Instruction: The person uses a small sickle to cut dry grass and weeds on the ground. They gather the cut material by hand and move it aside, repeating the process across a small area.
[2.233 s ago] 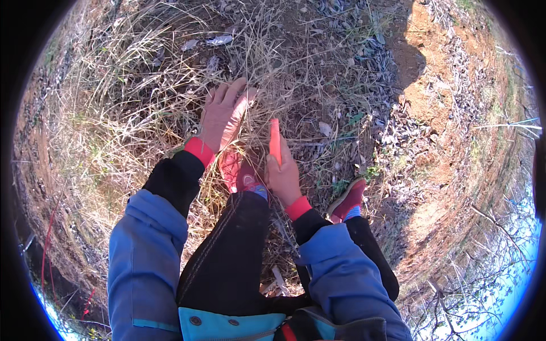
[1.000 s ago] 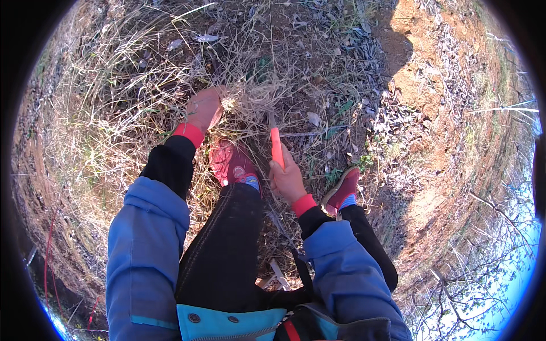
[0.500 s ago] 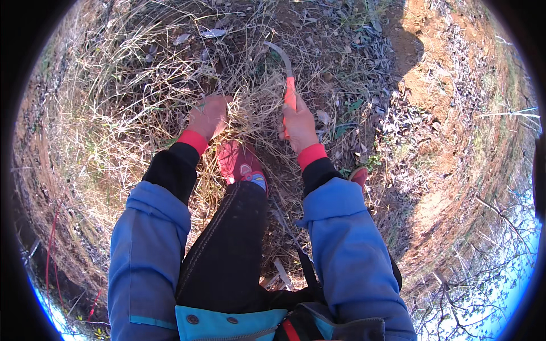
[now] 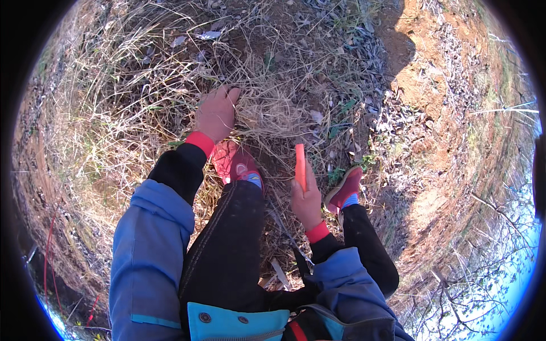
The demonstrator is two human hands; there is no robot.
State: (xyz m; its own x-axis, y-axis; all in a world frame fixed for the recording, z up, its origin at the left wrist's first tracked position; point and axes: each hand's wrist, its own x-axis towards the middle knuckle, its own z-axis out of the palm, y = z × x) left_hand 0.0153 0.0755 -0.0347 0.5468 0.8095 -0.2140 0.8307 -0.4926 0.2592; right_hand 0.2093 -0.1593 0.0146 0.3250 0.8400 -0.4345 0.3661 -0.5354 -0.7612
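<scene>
My left hand [image 4: 216, 115] is low over the dry grass [image 4: 153, 94], just beyond my left shoe. Its thumb stands apart from the fingers, whose tips partly sink out of sight among the stalks; no bundle shows in its grasp. My right hand [image 4: 306, 200] is closed around the orange-red handle [image 4: 300, 165] of a sickle, held upright between my two shoes. The sickle's blade cannot be made out now. Loose pale straw [image 4: 278, 113] lies on the ground to the right of my left hand.
My left red shoe [image 4: 236, 162] is planted close below my left hand, my right shoe [image 4: 346, 187] farther right. Leaf litter and bare reddish soil [image 4: 421, 91] stretch along the right. Thin bare branches [image 4: 449, 290] stand at the lower right.
My right hand has drawn the sickle back toward me, and its curved blade has gone from sight. My left hand has shifted slightly up and right, its thumb now apart. My right shoe shows more fully.
</scene>
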